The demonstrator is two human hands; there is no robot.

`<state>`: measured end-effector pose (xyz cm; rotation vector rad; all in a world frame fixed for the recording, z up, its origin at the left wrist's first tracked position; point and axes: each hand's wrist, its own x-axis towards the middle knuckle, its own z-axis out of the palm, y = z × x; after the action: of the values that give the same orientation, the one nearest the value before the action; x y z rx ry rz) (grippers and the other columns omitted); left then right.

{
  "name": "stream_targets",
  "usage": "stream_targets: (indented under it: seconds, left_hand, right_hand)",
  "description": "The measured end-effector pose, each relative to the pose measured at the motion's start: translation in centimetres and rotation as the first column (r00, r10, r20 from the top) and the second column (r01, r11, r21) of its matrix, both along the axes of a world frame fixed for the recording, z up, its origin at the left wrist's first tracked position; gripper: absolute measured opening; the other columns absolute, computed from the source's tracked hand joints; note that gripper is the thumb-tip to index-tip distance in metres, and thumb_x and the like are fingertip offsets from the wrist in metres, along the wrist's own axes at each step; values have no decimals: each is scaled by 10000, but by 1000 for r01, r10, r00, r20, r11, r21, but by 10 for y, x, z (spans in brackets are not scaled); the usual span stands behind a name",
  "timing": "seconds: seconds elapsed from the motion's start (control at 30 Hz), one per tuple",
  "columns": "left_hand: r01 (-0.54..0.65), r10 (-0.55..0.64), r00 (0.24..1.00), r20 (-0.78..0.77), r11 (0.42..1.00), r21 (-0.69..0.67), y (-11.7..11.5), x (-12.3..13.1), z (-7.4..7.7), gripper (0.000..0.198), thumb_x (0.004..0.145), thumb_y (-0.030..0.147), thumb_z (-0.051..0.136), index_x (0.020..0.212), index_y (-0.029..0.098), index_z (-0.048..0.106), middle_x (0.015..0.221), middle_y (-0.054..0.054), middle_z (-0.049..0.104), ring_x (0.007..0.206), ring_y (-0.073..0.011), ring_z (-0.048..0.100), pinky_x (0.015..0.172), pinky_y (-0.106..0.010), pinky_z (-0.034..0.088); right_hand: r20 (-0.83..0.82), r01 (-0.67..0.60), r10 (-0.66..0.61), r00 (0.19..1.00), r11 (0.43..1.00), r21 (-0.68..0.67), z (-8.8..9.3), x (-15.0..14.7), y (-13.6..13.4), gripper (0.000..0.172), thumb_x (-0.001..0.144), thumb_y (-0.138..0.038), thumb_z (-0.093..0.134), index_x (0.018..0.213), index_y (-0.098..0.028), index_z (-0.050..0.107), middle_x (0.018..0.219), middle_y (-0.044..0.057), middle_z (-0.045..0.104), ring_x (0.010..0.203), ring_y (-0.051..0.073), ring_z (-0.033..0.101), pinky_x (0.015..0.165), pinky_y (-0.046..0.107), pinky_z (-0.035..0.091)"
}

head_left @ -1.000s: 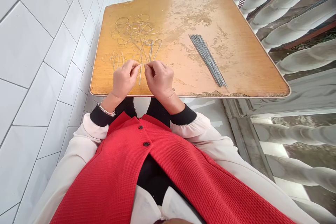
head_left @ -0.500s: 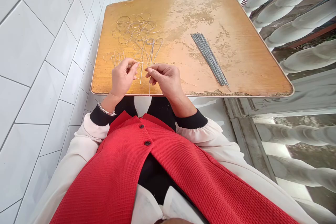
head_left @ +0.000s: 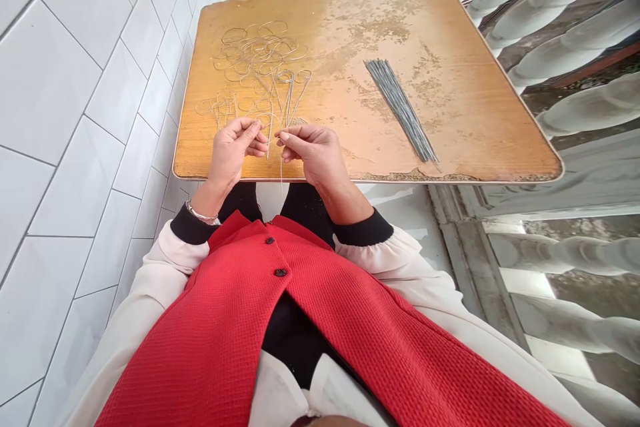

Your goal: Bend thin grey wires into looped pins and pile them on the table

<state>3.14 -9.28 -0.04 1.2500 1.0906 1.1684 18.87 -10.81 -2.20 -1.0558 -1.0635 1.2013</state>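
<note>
Over the table's near edge, my right hand (head_left: 316, 152) pinches a thin wire (head_left: 281, 170) between thumb and forefinger. Its straight tail hangs below the fingers, and its upper part arcs leftward to my left hand (head_left: 234, 152). There the thumb and forefinger are pressed together at the wire's curved end, while the other fingers are loosely curled. Just beyond both hands lie several wires with looped ends (head_left: 287, 83), beside a tangle of curled wires (head_left: 250, 53). Smaller hooked wires (head_left: 220, 107) rest beyond my left hand.
A bundle of straight grey wires (head_left: 403, 110) lies on the right half of the worn wooden table (head_left: 480, 113). White tiles (head_left: 115, 93) line the left side. A white balustrade (head_left: 555, 60) runs along the right.
The wire between my hands now bows upward in a clearer curve. My left fingers have shifted slightly and its lower fingers are more extended. My right hand stays nearly in place.
</note>
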Motion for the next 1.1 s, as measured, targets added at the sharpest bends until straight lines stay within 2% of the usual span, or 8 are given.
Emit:
stream_targets:
  seconds: [0.27, 0.5, 0.77, 0.93, 1.1]
  left_hand:
    - [16, -10, 998, 67, 997, -78, -2, 2, -3, 280, 950, 441, 652, 837, 188, 613, 694, 42, 690, 574, -38, 658, 571, -148, 523]
    - [60, -52, 993, 104, 995, -77, -2, 0, -2, 294, 958, 443, 638, 809, 192, 605, 774, 28, 699, 603, -28, 647, 542, -142, 487]
    - [58, -47, 978, 201, 997, -53, 1, 0, -5, 270, 979, 284, 618, 742, 192, 528, 666, 61, 606, 491, -6, 514, 487, -146, 426]
    - [46, -12, 973, 232, 989, -141, 1, 1, -1, 232, 994, 168, 542, 766, 199, 509, 580, 87, 509, 433, 0, 411, 449, -138, 351]
    - [50, -17, 973, 231, 989, -138, 3, -1, -4, 105, 964, 220, 629, 886, 216, 559, 589, 102, 496, 437, -2, 412, 450, -144, 337]
  right_hand:
    - [-1, 41, -41, 999, 999, 32, -3, -8, -2, 252, 813, -289, 795, 676, -159, 628, 587, -39, 602, 429, 35, 487, 444, 167, 426]
    - [53, 75, -77, 996, 996, 39, -4, -9, -3, 269, 834, -288, 777, 677, -166, 595, 577, -49, 589, 419, 33, 491, 452, 168, 414]
    - [114, 106, -114, 987, 992, 69, -4, -11, -4, 259, 844, -255, 734, 650, -175, 582, 479, -59, 547, 402, 51, 483, 460, 183, 395]
    - [131, 122, -136, 982, 987, 109, -12, -14, -5, 314, 845, -364, 761, 667, -184, 575, 496, -60, 558, 401, 55, 498, 471, 193, 391]
    - [125, 107, -120, 985, 988, 108, -14, -14, -4, 361, 829, -460, 770, 686, -189, 580, 515, -60, 556, 405, 59, 507, 463, 199, 402]
